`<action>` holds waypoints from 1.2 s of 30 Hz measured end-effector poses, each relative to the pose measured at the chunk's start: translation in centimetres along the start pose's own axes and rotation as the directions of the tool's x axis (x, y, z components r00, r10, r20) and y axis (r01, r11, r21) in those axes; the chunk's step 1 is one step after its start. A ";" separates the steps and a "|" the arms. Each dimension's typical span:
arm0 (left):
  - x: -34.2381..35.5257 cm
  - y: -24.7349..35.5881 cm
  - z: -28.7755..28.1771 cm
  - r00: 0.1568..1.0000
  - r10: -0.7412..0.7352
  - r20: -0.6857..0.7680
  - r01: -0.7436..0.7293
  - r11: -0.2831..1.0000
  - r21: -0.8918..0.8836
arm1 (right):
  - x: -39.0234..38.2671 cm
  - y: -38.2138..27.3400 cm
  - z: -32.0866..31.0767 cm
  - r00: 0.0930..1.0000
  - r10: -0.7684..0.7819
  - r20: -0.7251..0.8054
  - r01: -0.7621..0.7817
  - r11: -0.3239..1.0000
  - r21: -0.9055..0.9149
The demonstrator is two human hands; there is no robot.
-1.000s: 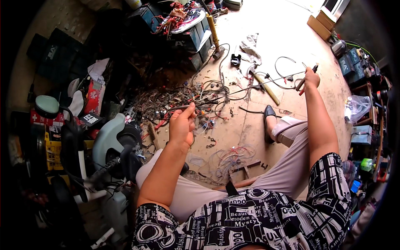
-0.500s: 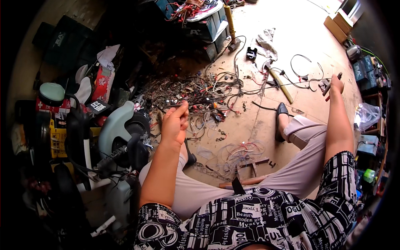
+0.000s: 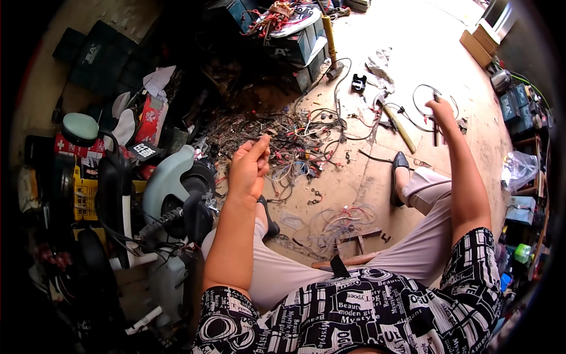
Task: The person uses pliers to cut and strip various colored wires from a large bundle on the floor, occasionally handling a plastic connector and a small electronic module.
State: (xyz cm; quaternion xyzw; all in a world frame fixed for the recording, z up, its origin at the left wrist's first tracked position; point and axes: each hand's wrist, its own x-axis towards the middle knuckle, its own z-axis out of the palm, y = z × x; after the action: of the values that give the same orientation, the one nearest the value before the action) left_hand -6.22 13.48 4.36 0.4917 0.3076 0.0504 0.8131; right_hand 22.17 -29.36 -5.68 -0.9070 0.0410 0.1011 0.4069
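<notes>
My left hand [image 3: 249, 164] is raised near the middle, closed in a pinch over the heap of wires [image 3: 292, 130]; what lies between its fingertips is too small to make out. My right hand [image 3: 442, 110] is out at the upper right, closed round a dark hand tool [image 3: 435, 133], probably pliers, held almost upright; its head is unclear. A looped black cable [image 3: 423, 89] shows just behind that hand. A hammer with a yellow handle [image 3: 402, 131] lies on the floor to its left, near a small black plastic part [image 3: 358, 83].
Teal batteries [image 3: 298, 48] are stacked at the top. Pale-green scooter parts [image 3: 160, 193], red packs and junk crowd the left. More batteries [image 3: 514, 110], a plastic bag [image 3: 517, 169] and boxes [image 3: 478, 39] line the right. My legs are spread on the floor [image 3: 312, 209] around loose thin wires.
My right hand has moved left and slightly up, and its tool has turned upright. The line stretched between my hands no longer shows clearly. My left hand rose slightly.
</notes>
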 end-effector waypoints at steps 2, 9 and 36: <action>-0.2 0.1 1.3 0.999 -0.014 0.034 0.014 1.000 0.014 | -3.2 -4.1 3.0 0.973 -0.015 0.230 -0.056 0.952 0.301; -0.3 0.0 4.2 0.981 -0.010 0.193 0.004 1.000 0.027 | -16.2 -16.4 9.9 0.452 -0.341 0.824 -0.458 0.705 0.542; 5.7 -1.0 0.3 0.971 0.018 -0.239 -0.006 0.999 0.052 | -20.4 -16.6 5.5 0.612 -0.589 0.528 0.440 0.808 0.392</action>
State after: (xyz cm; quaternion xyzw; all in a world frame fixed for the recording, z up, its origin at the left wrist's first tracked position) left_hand -1.72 14.93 1.06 0.5045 0.4015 0.1062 0.7569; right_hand 4.05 -14.33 7.26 -0.7406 -0.3493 0.2696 0.5068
